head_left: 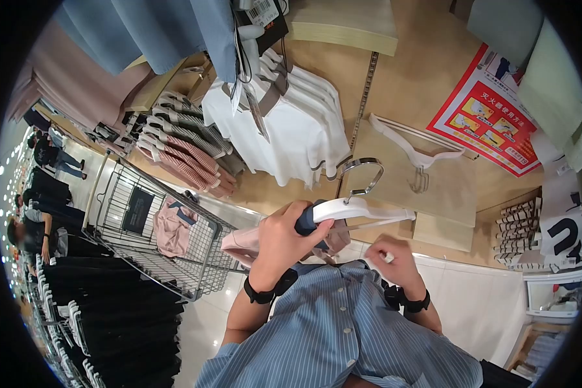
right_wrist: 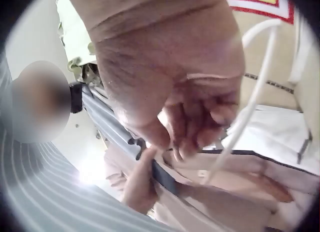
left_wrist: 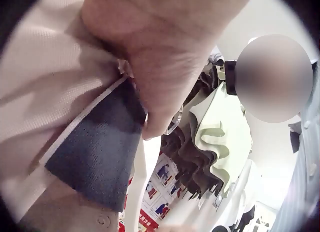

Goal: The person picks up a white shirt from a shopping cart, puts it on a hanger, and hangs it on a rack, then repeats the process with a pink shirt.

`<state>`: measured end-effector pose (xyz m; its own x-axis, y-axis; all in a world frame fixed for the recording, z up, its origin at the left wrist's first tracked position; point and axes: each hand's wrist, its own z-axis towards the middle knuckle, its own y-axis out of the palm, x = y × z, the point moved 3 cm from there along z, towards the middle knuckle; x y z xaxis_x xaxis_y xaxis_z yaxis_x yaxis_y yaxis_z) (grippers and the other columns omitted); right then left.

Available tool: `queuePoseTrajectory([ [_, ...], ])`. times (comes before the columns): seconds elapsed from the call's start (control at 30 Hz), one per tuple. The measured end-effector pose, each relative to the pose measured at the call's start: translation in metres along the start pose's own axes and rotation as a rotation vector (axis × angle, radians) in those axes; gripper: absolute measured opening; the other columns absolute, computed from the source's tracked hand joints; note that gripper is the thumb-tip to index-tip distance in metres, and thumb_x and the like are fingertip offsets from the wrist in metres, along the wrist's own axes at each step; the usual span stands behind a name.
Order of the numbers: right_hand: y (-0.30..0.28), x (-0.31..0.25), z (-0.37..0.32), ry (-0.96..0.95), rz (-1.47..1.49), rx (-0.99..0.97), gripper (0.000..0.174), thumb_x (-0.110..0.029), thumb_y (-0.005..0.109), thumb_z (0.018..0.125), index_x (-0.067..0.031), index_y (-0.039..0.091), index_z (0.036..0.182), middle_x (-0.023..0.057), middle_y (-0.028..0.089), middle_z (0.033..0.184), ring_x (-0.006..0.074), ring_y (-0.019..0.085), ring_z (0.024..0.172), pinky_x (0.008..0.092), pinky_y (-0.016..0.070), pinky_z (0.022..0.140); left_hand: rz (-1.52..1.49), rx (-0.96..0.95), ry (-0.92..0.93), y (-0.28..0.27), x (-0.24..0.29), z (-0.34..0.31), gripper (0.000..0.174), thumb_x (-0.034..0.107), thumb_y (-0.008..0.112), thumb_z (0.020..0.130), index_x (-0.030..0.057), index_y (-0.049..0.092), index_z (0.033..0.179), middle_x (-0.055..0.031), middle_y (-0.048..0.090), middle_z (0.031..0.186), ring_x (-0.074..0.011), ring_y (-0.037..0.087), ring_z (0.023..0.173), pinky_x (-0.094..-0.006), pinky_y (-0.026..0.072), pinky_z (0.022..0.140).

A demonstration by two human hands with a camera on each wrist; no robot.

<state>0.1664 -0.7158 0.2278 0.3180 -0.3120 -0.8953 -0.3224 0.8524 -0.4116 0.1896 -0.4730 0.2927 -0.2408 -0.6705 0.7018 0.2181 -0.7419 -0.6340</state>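
Pink garment [head_left: 239, 246] mid-air, judged only part-way onto its white hanger [head_left: 348, 209], far arm bare; left hand [head_left: 284, 239] grips both, right hand [head_left: 395, 260] curls nearby, contents I can't tell. Shop around: wooden display [head_left: 420, 71], shopping cart [head_left: 137, 210] off its lower left edge, spare hanger [head_left: 404, 143] towards its right.

Your left hand [head_left: 285, 238] is in a closed grip, its thumb extended along the front. Your right hand [head_left: 395, 262] is raised, apart from the left, its fingers [right_wrist: 192, 124] curled inward. Both your forearms reach forward, bent at the elbows, hands ahead of your torso.
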Motion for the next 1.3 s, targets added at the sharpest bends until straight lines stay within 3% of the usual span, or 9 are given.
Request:
queuePoseTrajectory([
  [0.27,0.047,0.093,0.016,-0.086,-0.326,-0.033,0.05,-0.02,0.075,0.074,-0.0041,0.059,0.118,0.0167,0.057,0.118,0.0357,0.049,0.116,0.0402,0.0419,0.096,-0.223,-0.051,0.1,-0.003,0.029,-0.014,0.039,0.022,0.083,0.067,-0.0019,0.064,0.091,-0.0131,0.066,0.077,-0.0216,0.066,0.066,-0.0275,0.05,0.06],
  [0.37,0.05,0.066,0.046,0.053,-0.127,-0.082,0.051,-0.017,0.074,0.073,-0.0002,0.056,0.118,0.0185,0.058,0.115,0.0379,0.051,0.113,0.0411,0.0409,0.098,-0.193,-0.084,0.296,-0.008,0.044,-0.019,0.041,0.021,0.085,0.064,-0.001,0.061,0.089,-0.0119,0.065,0.076,-0.0253,0.064,0.063,-0.0304,0.05,0.056],
  [0.47,0.069,0.076,0.048,0.33,0.683,-0.052,0.038,-0.007,0.069,0.077,0.0052,0.057,0.111,0.0156,0.062,0.11,0.0234,0.058,0.103,0.0352,0.0462,0.091,-0.321,-0.045,0.27,-0.016,0.044,-0.02,0.041,0.019,0.086,0.063,-0.0008,0.061,0.09,-0.0099,0.064,0.074,-0.0232,0.063,0.063,-0.029,0.0484,0.057],
  [0.63,0.021,0.122,0.039,0.207,0.071,0.052,0.023,-0.001,0.063,0.078,0.0059,0.063,0.1,0.0097,0.068,0.094,0.0186,0.063,0.089,0.031,0.051,0.081,-0.154,0.068,0.022,-0.045,0.015,-0.028,0.039,0.019,0.086,0.064,-0.0032,0.065,0.088,-0.0094,0.066,0.078,-0.0157,0.063,0.067,-0.0264,0.0482,0.059],
  [0.7,-0.005,0.131,0.027,0.162,0.082,0.291,0.024,0.002,0.062,0.075,0.0036,0.063,0.099,0.0097,0.067,0.086,0.0186,0.064,0.077,0.0281,0.0524,0.069,-0.2,0.124,-0.05,-0.051,-0.011,-0.03,0.041,0.02,0.086,0.064,-0.0039,0.065,0.089,-0.0083,0.067,0.079,-0.0149,0.063,0.066,-0.0264,0.0483,0.06],
  [0.77,-0.035,0.123,0.02,0.568,0.389,0.267,0.027,0.004,0.058,0.072,0.0019,0.063,0.099,0.0091,0.065,0.079,0.0154,0.061,0.064,0.0249,0.0487,0.054,-0.229,0.151,-0.092,-0.053,-0.03,-0.035,0.041,0.02,0.086,0.064,-0.0035,0.066,0.091,-0.0083,0.066,0.078,-0.0135,0.061,0.065,-0.0252,0.0477,0.059],
  [0.8,-0.041,0.098,0.023,0.497,0.498,0.381,0.03,0.007,0.053,0.07,0.0019,0.063,0.098,0.0068,0.062,0.074,0.0092,0.052,0.054,0.0222,0.0375,0.044,-0.171,0.041,-0.218,-0.054,-0.035,-0.039,0.039,0.018,0.086,0.064,-0.0038,0.067,0.091,-0.0079,0.065,0.075,-0.0123,0.06,0.065,-0.0237,0.0467,0.058],
  [0.93,-0.068,0.068,0.029,0.466,0.407,0.492,0.041,0.012,0.043,0.066,0.0013,0.063,0.101,0.0012,0.058,0.072,0.0043,0.038,0.051,0.0215,0.0225,0.042,-0.227,0.077,-0.063,-0.05,-0.043,-0.038,0.037,0.014,0.084,0.064,-0.0043,0.066,0.091,-0.0062,0.062,0.073,-0.0104,0.056,0.063,-0.022,0.0431,0.055],
  [1.3,-0.084,0.052,0.031,0.378,0.405,0.553,0.037,0.007,0.046,0.07,-0.0007,0.064,0.102,0.0007,0.061,0.081,0.0031,0.041,0.056,0.0201,0.025,0.045,-0.247,0.03,0.126,-0.052,-0.038,-0.031,0.038,0.018,0.083,0.066,-0.0053,0.062,0.089,-0.0088,0.061,0.075,-0.0149,0.057,0.065,-0.0269,0.0437,0.056],
])
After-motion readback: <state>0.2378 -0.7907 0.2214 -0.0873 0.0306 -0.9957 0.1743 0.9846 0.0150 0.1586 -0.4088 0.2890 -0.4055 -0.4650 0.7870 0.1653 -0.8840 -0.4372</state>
